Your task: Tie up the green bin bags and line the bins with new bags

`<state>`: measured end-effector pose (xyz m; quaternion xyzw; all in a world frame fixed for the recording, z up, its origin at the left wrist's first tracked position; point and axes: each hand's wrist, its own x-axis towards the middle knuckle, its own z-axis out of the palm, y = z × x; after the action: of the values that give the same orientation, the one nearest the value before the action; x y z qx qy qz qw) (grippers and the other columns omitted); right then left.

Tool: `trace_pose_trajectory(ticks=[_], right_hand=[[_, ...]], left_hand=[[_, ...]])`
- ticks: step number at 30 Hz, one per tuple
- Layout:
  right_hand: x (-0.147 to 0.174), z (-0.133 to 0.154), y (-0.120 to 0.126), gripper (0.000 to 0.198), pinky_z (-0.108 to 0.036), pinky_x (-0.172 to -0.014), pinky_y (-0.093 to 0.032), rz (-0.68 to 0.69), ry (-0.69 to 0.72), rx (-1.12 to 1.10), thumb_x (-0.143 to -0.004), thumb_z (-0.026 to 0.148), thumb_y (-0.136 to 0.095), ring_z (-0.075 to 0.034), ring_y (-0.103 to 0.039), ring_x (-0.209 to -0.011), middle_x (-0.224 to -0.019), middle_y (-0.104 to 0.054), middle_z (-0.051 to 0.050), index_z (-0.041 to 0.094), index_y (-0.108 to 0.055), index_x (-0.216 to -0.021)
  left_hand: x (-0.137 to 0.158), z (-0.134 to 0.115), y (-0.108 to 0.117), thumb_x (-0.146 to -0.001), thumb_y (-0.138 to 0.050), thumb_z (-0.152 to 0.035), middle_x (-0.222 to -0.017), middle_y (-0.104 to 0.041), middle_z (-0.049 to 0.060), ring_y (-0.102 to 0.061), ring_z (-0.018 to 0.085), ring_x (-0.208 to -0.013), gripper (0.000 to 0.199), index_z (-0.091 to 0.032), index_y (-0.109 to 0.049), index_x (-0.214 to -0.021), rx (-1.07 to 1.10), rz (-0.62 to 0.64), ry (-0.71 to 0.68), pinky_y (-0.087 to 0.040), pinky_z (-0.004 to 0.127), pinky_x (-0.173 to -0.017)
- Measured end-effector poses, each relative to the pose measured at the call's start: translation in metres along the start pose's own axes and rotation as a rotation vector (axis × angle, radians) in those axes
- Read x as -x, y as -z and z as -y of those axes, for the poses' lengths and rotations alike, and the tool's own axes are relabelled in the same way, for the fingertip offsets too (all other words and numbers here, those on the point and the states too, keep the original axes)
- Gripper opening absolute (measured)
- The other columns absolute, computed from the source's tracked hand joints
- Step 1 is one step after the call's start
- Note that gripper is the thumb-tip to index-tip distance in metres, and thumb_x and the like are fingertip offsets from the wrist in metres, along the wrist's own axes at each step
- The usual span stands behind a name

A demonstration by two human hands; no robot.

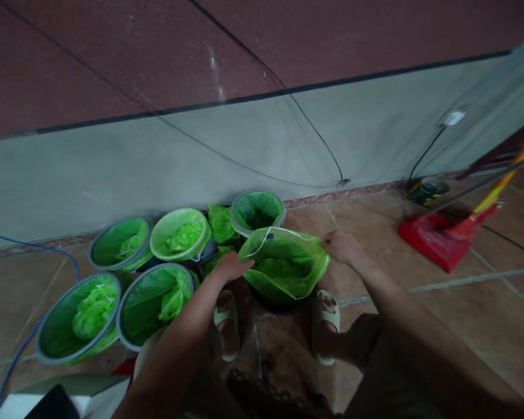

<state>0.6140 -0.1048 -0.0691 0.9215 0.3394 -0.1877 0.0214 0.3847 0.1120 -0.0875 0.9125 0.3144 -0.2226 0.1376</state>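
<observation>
A green plastic bin bag (283, 270) with white drawstrings stands spread open between my hands, over a dark bin between my feet. My left hand (233, 266) pinches the bag's left edge. At the opposite edge my right hand (343, 245) grips the plastic with closed fingers. The bin under the bag is mostly hidden. Just behind it, against the wall, is a grey-rimmed bin (257, 210) lined with the same green plastic.
Several lined bins with crumpled green bags inside, such as this bin (78, 317), stand to the left. A blue hose (72, 259) runs past them. On the right lie a red dustpan (439, 238) and a dark tin (428, 190). A white box (65, 401) sits at lower left.
</observation>
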Motion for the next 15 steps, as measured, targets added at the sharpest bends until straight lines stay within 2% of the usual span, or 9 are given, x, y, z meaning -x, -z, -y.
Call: trace_pose_trajectory(ticks=[3, 6, 8, 11, 13, 15], right_hand=[[0.001, -0.002, 0.008, 0.026, -0.025, -0.068, -0.045, -0.044, 0.020, -0.095, -0.087, 0.029, -0.053, -0.021, -0.068, -0.086, -0.092, -0.074, -0.010, 0.017, -0.076, -0.090], [0.003, -0.012, 0.012, 0.024, -0.021, -0.057, -0.041, -0.066, 0.045, -0.391, -0.084, 0.033, -0.055, -0.014, -0.061, -0.063, -0.067, -0.068, -0.002, 0.018, -0.073, -0.079], [0.005, -0.023, 0.014, 0.026, -0.020, -0.052, -0.039, -0.089, 0.055, -0.643, -0.082, 0.038, -0.056, -0.011, -0.053, -0.053, -0.056, -0.061, 0.000, 0.017, -0.070, -0.074], [0.009, -0.039, 0.018, 0.025, -0.021, -0.049, -0.040, -0.137, 0.041, -0.888, -0.078, 0.040, -0.060, -0.010, -0.050, -0.050, -0.057, -0.061, 0.000, 0.016, -0.068, -0.074], [0.011, -0.044, 0.019, 0.022, -0.021, -0.051, -0.042, -0.119, 0.027, -0.874, -0.078, 0.036, -0.060, -0.011, -0.053, -0.052, -0.064, -0.065, -0.002, 0.016, -0.069, -0.081], [0.012, -0.043, 0.016, 0.021, -0.022, -0.055, -0.044, -0.068, 0.006, -0.661, -0.079, 0.030, -0.059, -0.013, -0.059, -0.058, -0.069, -0.069, -0.003, 0.016, -0.072, -0.089]], left_hand=[[-0.002, -0.004, 0.001, -0.093, -0.050, -0.037, -0.106, -0.073, 0.019, -0.067, 0.029, -0.108, 0.038, -0.009, -0.074, -0.103, -0.044, -0.095, 0.070, -0.050, 0.031, -0.089], [0.000, -0.004, 0.008, -0.089, -0.048, -0.016, -0.105, -0.074, 0.017, -0.068, 0.027, -0.106, 0.030, -0.009, -0.075, -0.100, -0.049, -0.183, 0.069, -0.050, 0.031, -0.092], [0.002, -0.001, 0.017, -0.088, -0.047, -0.012, -0.105, -0.075, 0.014, -0.068, 0.025, -0.105, 0.031, -0.011, -0.076, -0.099, 0.012, -0.274, 0.049, -0.049, 0.032, -0.095], [0.006, 0.004, 0.027, -0.087, -0.048, -0.012, -0.111, -0.074, 0.009, -0.068, 0.023, -0.105, 0.033, -0.016, -0.074, -0.107, 0.134, -0.437, 0.025, -0.048, 0.031, -0.098], [0.007, 0.008, 0.028, -0.087, -0.048, -0.011, -0.115, -0.073, 0.008, -0.068, 0.022, -0.107, 0.035, -0.017, -0.072, -0.112, 0.155, -0.487, 0.026, -0.048, 0.031, -0.099], [0.007, 0.009, 0.022, -0.085, -0.048, -0.008, -0.117, -0.072, 0.008, -0.067, 0.022, -0.109, 0.038, -0.017, -0.072, -0.113, 0.114, -0.449, 0.001, -0.048, 0.031, -0.100]])
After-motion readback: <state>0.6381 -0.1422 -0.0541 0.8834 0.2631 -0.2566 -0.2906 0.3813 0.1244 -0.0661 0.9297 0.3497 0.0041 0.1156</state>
